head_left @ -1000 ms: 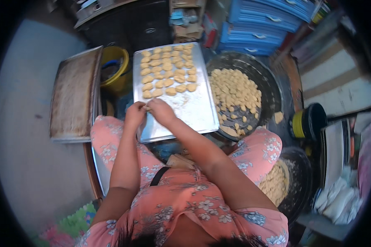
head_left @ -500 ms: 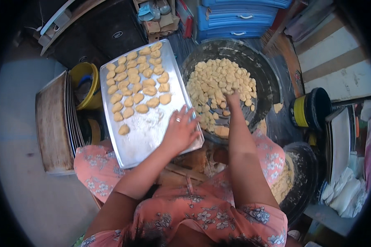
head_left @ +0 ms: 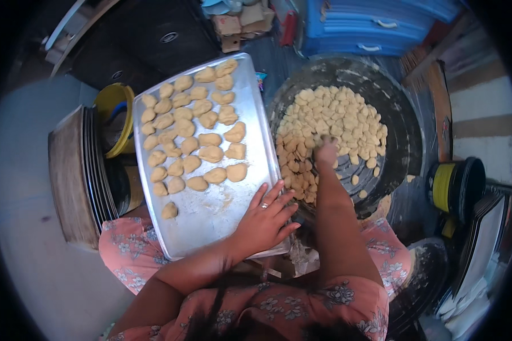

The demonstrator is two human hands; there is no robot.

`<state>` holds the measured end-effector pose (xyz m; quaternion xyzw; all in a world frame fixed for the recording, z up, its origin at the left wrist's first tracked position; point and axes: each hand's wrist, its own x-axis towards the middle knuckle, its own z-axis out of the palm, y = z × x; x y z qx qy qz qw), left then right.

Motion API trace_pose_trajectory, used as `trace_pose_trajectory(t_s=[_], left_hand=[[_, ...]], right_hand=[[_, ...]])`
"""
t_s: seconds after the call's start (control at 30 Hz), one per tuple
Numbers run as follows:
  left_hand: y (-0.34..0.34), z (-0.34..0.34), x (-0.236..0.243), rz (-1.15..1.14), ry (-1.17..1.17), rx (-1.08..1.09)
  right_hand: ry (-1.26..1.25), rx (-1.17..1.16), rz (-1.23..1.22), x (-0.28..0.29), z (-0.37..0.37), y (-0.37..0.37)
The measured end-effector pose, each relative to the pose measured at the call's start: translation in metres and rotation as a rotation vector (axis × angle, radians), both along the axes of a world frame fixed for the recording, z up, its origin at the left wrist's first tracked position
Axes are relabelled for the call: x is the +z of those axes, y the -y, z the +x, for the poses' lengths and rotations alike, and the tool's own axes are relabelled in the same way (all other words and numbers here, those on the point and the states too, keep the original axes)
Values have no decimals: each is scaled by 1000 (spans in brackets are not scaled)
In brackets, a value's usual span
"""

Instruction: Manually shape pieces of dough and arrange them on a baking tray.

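Observation:
My left hand [head_left: 263, 223] lies with spread fingers on the near right corner of a metal baking tray [head_left: 202, 240], a ring on one finger. Rows of lumpy, pale yellow dough pieces [head_left: 186, 126] cover the far and middle part of this tray, with one lone piece near its left edge. Inside a big dark round basin [head_left: 403, 136] lies a heap of many small dough pieces [head_left: 340, 111]. Reaching down into that heap is my right hand [head_left: 326, 152]; its fingers are blurred and partly hidden by the dough.
A yellow bucket [head_left: 119, 149] and stacked trays [head_left: 71, 176] stand on the left. Blue drawers [head_left: 375, 25] are beyond the basin. On the right are a dark bucket with a yellow label [head_left: 441, 188], leaning trays [head_left: 477, 241] and another dark basin [head_left: 426, 284].
The view has shifted, so tray and basin appear lower. My right hand is now among dough pieces at the heap's near left, which have spread there. My left hand stays on the tray corner.

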<state>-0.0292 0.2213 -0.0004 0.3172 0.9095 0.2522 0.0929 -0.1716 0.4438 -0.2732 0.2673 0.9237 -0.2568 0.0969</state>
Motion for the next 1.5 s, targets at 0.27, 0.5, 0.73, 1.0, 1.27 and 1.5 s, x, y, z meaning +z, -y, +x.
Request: trace_pose_trajectory(t_s=[0.27, 0.5, 0.73, 1.0, 1.27, 1.5], left_hand=[[6, 0, -5, 150, -119, 23], [34, 22, 21, 850, 307, 302], [81, 43, 41, 1909, 1062, 547], [142, 68, 17, 1976, 1171, 651], [163, 83, 16, 2099, 1090, 686], [175, 92, 11, 1960, 1062, 976]], right_hand=[[-253, -516, -673, 28, 40, -64], [-617, -133, -1282, 267, 87, 16], [-557, 731, -408, 360, 180, 204], [-445, 650, -908, 305, 186, 219], [-223, 204, -1419, 342, 177, 234], [-361, 598, -873, 285, 139, 258]])
